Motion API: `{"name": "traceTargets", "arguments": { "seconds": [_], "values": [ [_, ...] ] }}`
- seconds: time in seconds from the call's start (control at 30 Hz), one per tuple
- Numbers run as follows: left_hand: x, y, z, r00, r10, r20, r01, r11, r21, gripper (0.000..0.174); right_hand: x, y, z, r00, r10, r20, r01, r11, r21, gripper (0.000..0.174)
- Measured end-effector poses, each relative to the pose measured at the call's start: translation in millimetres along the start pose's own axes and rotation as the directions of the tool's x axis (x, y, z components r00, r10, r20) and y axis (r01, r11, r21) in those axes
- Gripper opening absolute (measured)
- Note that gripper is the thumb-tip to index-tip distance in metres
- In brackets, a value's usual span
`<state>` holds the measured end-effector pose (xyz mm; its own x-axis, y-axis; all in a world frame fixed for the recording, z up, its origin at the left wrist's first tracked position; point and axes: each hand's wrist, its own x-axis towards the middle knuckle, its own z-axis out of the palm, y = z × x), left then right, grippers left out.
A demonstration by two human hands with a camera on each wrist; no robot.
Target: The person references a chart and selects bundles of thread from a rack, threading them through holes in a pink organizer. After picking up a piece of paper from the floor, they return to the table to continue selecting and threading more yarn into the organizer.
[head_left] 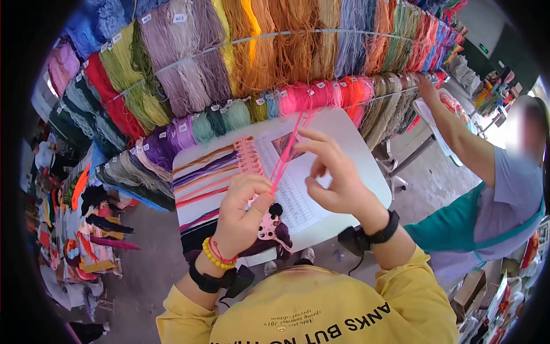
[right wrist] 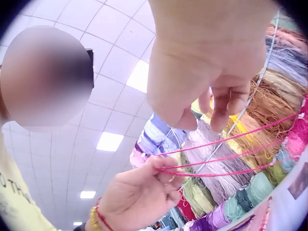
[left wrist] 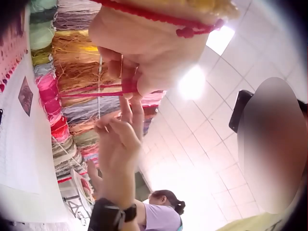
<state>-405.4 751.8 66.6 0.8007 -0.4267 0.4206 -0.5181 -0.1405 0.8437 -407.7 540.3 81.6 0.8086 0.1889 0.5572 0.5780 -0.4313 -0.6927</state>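
My left hand pinches several bright pink yarn strands between thumb and curled fingers. The strands stretch up to a hot pink skein on the rack; in the right wrist view the pink strands fan out from the left hand. Close to the strands, on their right, is my right hand, its fingers loosely bent and holding nothing visible. Below the left hand lies a pink piece with black dots. Yarn bundles in several colours lie beside a pink perforated strip on the white table.
Racks of coloured yarn skeins stand beyond the table. A printed sheet with a small dark picture lies on it. At the right, another person reaches toward the rack. More yarn hangs at the left.
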Motion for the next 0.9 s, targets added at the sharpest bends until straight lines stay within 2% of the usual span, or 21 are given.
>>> {"name": "traceTargets", "arguments": {
  "seconds": [0.03, 0.07, 0.1, 0.13, 0.17, 0.2, 0.27, 0.33, 0.43, 0.47, 0.53, 0.6, 0.63, 0.67, 0.7, 0.77, 0.8, 0.83, 0.87, 0.9],
  "values": [
    [-3, 6, -3, 0.998, 0.037, 0.059, -0.037, 0.999, -0.003, 0.009, 4, 2, 7, 0.995, 0.008, 0.1, -0.007, 1.0, -0.002, 0.046],
    [-7, 13, -6, 0.99, 0.074, 0.117, -0.073, 0.997, -0.006, 0.009, 7, 5, 17, 0.986, 0.01, 0.166, -0.005, 0.999, -0.031, 0.046],
    [-12, 26, -10, 0.983, -0.053, 0.173, 0.091, 0.972, -0.216, 0.01, 9, 9, 27, 0.973, 0.013, 0.231, 0.0, 0.998, -0.06, 0.045],
    [-18, 34, -19, 0.984, -0.068, 0.162, 0.111, 0.956, -0.271, 0.01, 9, 18, 36, 0.956, 0.021, 0.293, 0.005, 0.996, -0.088, 0.044],
    [-24, 39, -30, 0.985, -0.083, 0.153, 0.13, 0.936, -0.326, 0.011, 6, 35, 45, 0.977, 0.02, 0.211, -0.008, 0.998, -0.057, 0.032],
    [-30, 43, -42, 0.984, -0.1, 0.146, 0.15, 0.912, -0.381, 0.011, 1, 45, 44, 0.982, 0.083, 0.167, -0.067, 0.993, -0.101, 0.028],
    [-41, 43, -71, 0.995, -0.045, 0.091, 0.08, 0.9, -0.429, 0.014, -16, 56, 27, 0.976, 0.208, 0.065, -0.193, 0.965, -0.177, 0.019],
    [-47, 39, -92, 0.996, -0.013, 0.09, 0.047, 0.92, -0.389, 0.017, -36, 43, -6, 0.962, 0.273, 0.015, -0.265, 0.945, -0.194, 0.016],
    [-44, 29, -108, 0.995, 0.016, 0.104, 0.02, 0.941, -0.337, 0.021, -77, 12, -61, 0.91, 0.413, -0.026, -0.406, 0.877, -0.256, 0.022],
    [-40, 24, -109, 0.997, -0.036, 0.067, 0.061, 0.91, -0.411, 0.021, -95, 4, -80, 0.888, 0.456, -0.056, -0.453, 0.849, -0.272, 0.025],
    [-23, 21, -112, 0.997, -0.074, 0.038, 0.082, 0.807, -0.585, 0.017, -139, -12, -127, 0.789, 0.607, -0.098, -0.614, 0.783, -0.095, 0.028],
    [-10, 22, -110, 0.981, -0.111, 0.157, 0.178, 0.831, -0.527, 0.015, -174, -36, -154, 0.615, 0.756, -0.226, -0.777, 0.63, -0.005, 0.026],
    [-4, 24, -107, 0.968, -0.131, 0.215, 0.223, 0.842, -0.492, 0.014, -192, -36, -162, 0.677, 0.637, -0.368, -0.736, 0.6, -0.315, 0.025],
    [3, 31, -98, 0.946, -0.102, 0.308, 0.222, 0.896, -0.385, 0.014, -210, -32, -168, 0.751, 0.482, -0.452, -0.656, 0.469, -0.591, 0.024],
    [9, 38, -85, 0.912, -0.08, 0.402, 0.203, 0.94, -0.275, 0.015, -213, -39, -162, 0.827, 0.311, -0.469, -0.547, 0.256, -0.797, 0.023],
    [18, 34, -52, 0.851, 0.071, 0.52, 0.095, 0.953, -0.286, 0.016, -184, -55, -133, 0.767, 0.407, -0.496, -0.631, 0.616, -0.471, 0.031],
    [20, 38, -36, 0.825, 0.087, 0.559, 0.084, 0.958, -0.273, 0.015, -152, -83, -100, 0.76, 0.49, -0.427, -0.619, 0.746, -0.244, 0.037],
    [22, 42, -21, 0.795, 0.101, 0.599, 0.073, 0.963, -0.26, 0.014, -122, -105, -64, 0.762, 0.55, -0.342, -0.583, 0.813, 0.009, 0.043],
    [21, 45, -10, 0.764, 0.115, 0.635, 0.062, 0.967, -0.249, 0.013, -108, -110, -40, 0.802, 0.58, -0.146, -0.558, 0.813, 0.168, 0.054],
    [20, 48, -3, 0.762, 0.121, 0.637, 0.046, 0.97, -0.239, 0.013, -96, -110, -21, 0.836, 0.545, 0.069, -0.54, 0.792, 0.283, 0.057]
  ]
}}
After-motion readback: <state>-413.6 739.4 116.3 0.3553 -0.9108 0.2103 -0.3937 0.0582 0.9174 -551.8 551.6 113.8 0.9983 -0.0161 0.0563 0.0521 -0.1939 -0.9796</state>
